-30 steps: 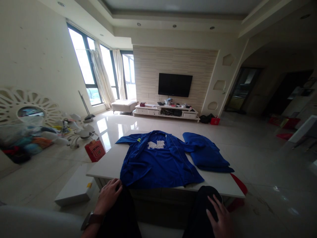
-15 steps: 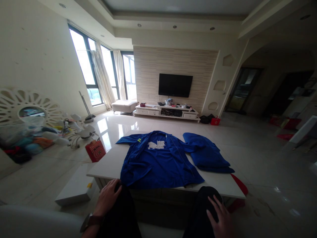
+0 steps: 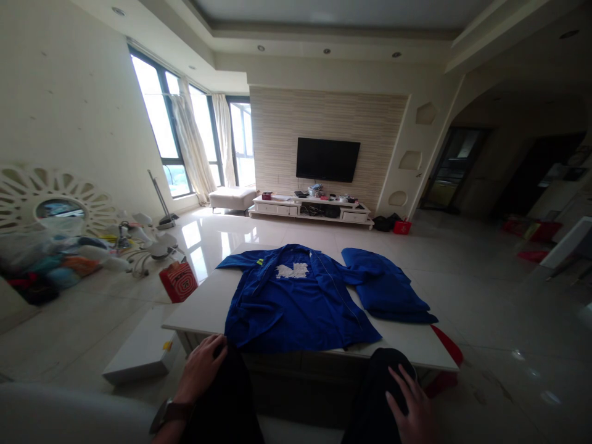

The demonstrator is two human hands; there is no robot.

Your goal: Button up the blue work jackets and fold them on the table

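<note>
Daylight from tall windows [image 3: 155,105] glosses the pale tiled floor [image 3: 217,228] below a wall-mounted television [image 3: 328,160]

Left hand [image 3: 202,364], right hand [image 3: 413,407] resting on knees [image 3: 238,382], right fingers [image 3: 401,381] spread.

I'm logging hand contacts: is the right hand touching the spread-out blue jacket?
Apart. The head view shows the right hand on the dark-clothed knee, with part of the white table visible between it and the blue jacket.

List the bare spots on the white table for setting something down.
The white table is bare left of the spread blue jacket and at its near right corner, before the folded blue clothes. It is crowded where the jacket's right-side sleeve meets those clothes.
</note>
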